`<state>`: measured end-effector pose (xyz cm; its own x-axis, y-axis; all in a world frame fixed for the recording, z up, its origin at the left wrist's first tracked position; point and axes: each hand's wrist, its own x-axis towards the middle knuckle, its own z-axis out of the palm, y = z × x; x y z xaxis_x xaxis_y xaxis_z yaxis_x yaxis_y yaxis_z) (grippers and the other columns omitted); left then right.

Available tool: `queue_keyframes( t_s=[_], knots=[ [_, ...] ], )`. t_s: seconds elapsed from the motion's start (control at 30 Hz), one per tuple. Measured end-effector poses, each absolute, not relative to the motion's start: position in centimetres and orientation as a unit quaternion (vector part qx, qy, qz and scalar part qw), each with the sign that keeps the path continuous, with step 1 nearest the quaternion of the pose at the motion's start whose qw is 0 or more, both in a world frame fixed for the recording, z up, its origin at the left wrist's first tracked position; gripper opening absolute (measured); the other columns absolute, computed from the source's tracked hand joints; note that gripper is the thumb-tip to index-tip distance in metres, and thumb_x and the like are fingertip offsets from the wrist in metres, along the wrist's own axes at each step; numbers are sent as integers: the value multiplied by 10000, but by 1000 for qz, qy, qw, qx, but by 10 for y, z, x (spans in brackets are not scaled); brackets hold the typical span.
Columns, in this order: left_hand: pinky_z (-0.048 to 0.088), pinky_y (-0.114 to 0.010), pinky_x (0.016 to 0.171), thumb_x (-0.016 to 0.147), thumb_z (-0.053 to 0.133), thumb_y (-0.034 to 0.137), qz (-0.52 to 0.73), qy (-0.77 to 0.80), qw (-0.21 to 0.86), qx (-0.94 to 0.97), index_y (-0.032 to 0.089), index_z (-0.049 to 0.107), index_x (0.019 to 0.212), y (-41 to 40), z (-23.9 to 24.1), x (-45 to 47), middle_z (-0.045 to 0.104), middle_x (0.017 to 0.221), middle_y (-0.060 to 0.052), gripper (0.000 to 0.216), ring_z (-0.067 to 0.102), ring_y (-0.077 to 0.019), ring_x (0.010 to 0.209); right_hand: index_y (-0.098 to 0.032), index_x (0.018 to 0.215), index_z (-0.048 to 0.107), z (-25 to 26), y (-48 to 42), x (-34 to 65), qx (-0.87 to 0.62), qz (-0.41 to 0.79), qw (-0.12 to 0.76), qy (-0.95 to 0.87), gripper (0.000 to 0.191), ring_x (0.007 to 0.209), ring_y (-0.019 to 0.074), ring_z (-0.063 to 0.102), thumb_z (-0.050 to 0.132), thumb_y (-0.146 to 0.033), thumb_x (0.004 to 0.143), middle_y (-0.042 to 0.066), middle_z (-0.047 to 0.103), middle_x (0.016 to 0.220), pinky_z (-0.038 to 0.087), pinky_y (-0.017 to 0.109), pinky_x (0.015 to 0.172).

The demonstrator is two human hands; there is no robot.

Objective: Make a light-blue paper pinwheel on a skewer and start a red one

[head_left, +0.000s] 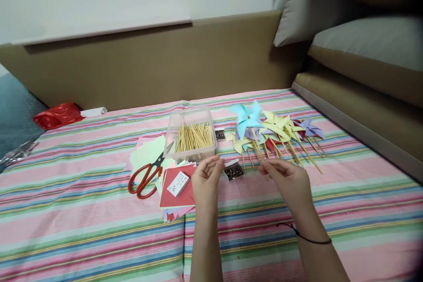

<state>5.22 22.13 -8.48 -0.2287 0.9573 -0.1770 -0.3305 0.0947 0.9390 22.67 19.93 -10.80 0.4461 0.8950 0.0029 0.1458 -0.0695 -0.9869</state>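
My right hand (287, 177) pinches the wooden stick of a light blue paper pinwheel (247, 116), which stands tilted above a pile of finished pinwheels (284, 131). My left hand (205, 179) hovers palm up, fingers loosely curled, just left of a small open box of pins (234, 171); whether it holds a pin is too small to tell. A clear plastic tub of wooden sticks (192, 135) sits just beyond the left hand.
Red-handled scissors (147, 176) lie on a stack of coloured paper squares (175, 189) with a small white box (178, 183) on top. A second pin box (220, 134) sits by the tub. A red bag (58, 114) lies far left on the striped sheet (82, 194). Cushions (366, 48) rise at right.
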Motion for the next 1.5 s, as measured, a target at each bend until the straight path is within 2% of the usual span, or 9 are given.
queue_keyframes(
  t_s=[0.23,0.37,0.47,0.63,0.83,1.0,1.1,1.3,1.5],
  knots=[
    [530,-305,774,651,806,339,571,501,562,327,148,731,828,221,-85,54,758,801,-81,271,699,-182,762,-165,793,726,-128,214,255,-739,216,519,-371,305,589,242,661,646,-458,760,68,717,654,500,355,617],
    [524,-287,752,648,805,334,568,503,562,328,145,729,824,221,-84,52,756,797,-78,269,686,-168,741,-180,664,705,-133,224,258,-776,190,470,-375,338,479,223,597,612,-477,795,33,634,488,453,361,616],
    [519,-279,749,659,798,338,566,507,561,327,145,725,833,221,-84,50,755,799,-76,270,679,-160,741,-188,571,671,-133,227,259,-783,182,465,-370,323,488,230,592,634,-434,777,44,629,475,433,367,625],
    [519,-285,749,671,787,325,574,507,554,328,140,707,839,221,-83,50,747,784,-73,262,678,-162,740,-173,617,672,-127,224,260,-782,188,486,-341,302,477,215,587,644,-428,776,42,630,487,461,362,613],
    [511,-256,658,686,773,345,603,536,483,341,155,690,873,217,-73,35,731,786,-57,279,653,-141,672,-149,673,683,-114,210,247,-691,281,602,-286,327,448,133,493,759,-466,676,2,570,493,429,271,466],
    [499,-258,660,715,729,383,638,623,318,321,167,683,884,206,-67,-5,700,779,-30,278,641,-148,704,-152,621,671,-103,198,223,-660,327,600,-313,363,463,102,479,775,-495,677,-9,544,477,432,218,456],
    [500,-308,734,700,732,391,566,707,247,344,174,682,924,199,-69,-34,718,876,-58,316,660,-197,813,-155,672,693,-101,198,198,-641,373,574,-348,356,470,107,510,758,-504,694,-4,575,498,456,218,469],
    [505,-419,806,612,784,386,457,737,304,395,178,613,1047,193,-82,-66,694,1073,-114,512,658,-270,904,-148,793,679,-116,205,137,-543,513,475,-465,263,622,173,664,620,-404,779,71,720,712,530,286,618],
    [476,-405,888,609,784,233,426,707,343,448,170,601,986,203,-98,-51,672,1089,-121,424,619,-279,1048,-138,844,654,-124,206,107,-549,548,440,-453,260,526,182,649,584,-370,750,101,731,764,412,254,448]
  ],
)
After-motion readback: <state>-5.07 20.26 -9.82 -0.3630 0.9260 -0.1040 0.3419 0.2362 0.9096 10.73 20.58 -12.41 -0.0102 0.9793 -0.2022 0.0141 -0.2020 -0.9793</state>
